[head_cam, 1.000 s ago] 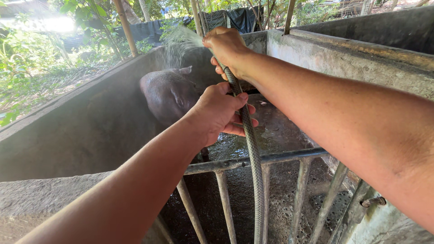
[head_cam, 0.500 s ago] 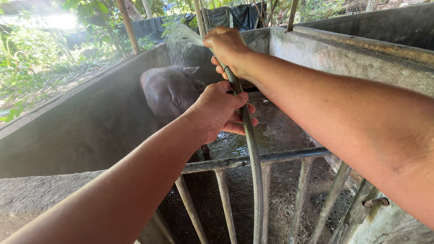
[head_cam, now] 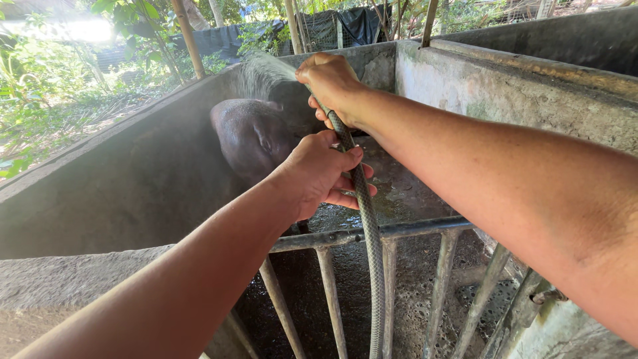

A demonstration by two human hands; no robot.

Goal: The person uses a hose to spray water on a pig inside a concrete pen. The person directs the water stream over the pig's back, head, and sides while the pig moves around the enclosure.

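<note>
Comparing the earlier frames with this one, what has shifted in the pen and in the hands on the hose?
The right hand at the hose end has dropped a little lower in view, and the left hand has slipped down with it. The pig has turned its head, so its ear no longer stands up. Both hands keep their grip on the hose, water still sprays left from the nozzle end, and the metal gate is unchanged.

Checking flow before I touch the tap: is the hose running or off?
Running: spray fans from the hose end at the right hand over the pig.
</note>
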